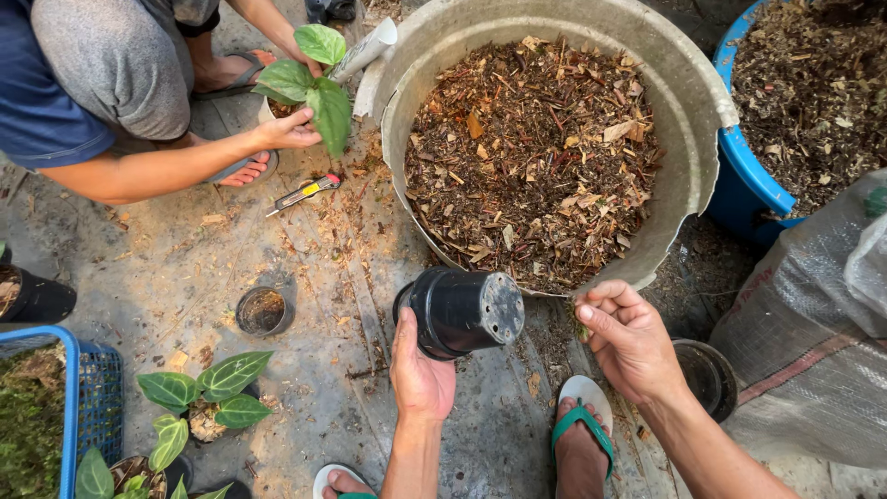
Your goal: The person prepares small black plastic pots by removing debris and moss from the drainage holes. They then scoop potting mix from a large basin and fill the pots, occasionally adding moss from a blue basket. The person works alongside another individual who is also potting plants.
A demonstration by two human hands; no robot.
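My left hand (420,374) grips a black plastic nursery pot (462,311), tipped on its side so its holed bottom faces right. My right hand (626,337) is curled beside the pot with fingers closed on a small bit of green plant matter, just at the near rim of a big grey metal tub (688,88) full of brown chopped bark and leaf mix. My feet in green-strapped sandals (582,420) stand below.
Another person crouches at top left, hands on a leafy potted plant (309,79). A utility knife (303,193) lies on the concrete. A small empty pot (264,310), potted green plants (208,393), a blue crate (88,393), a blue tub (748,180) and a sack (813,314) surround me.
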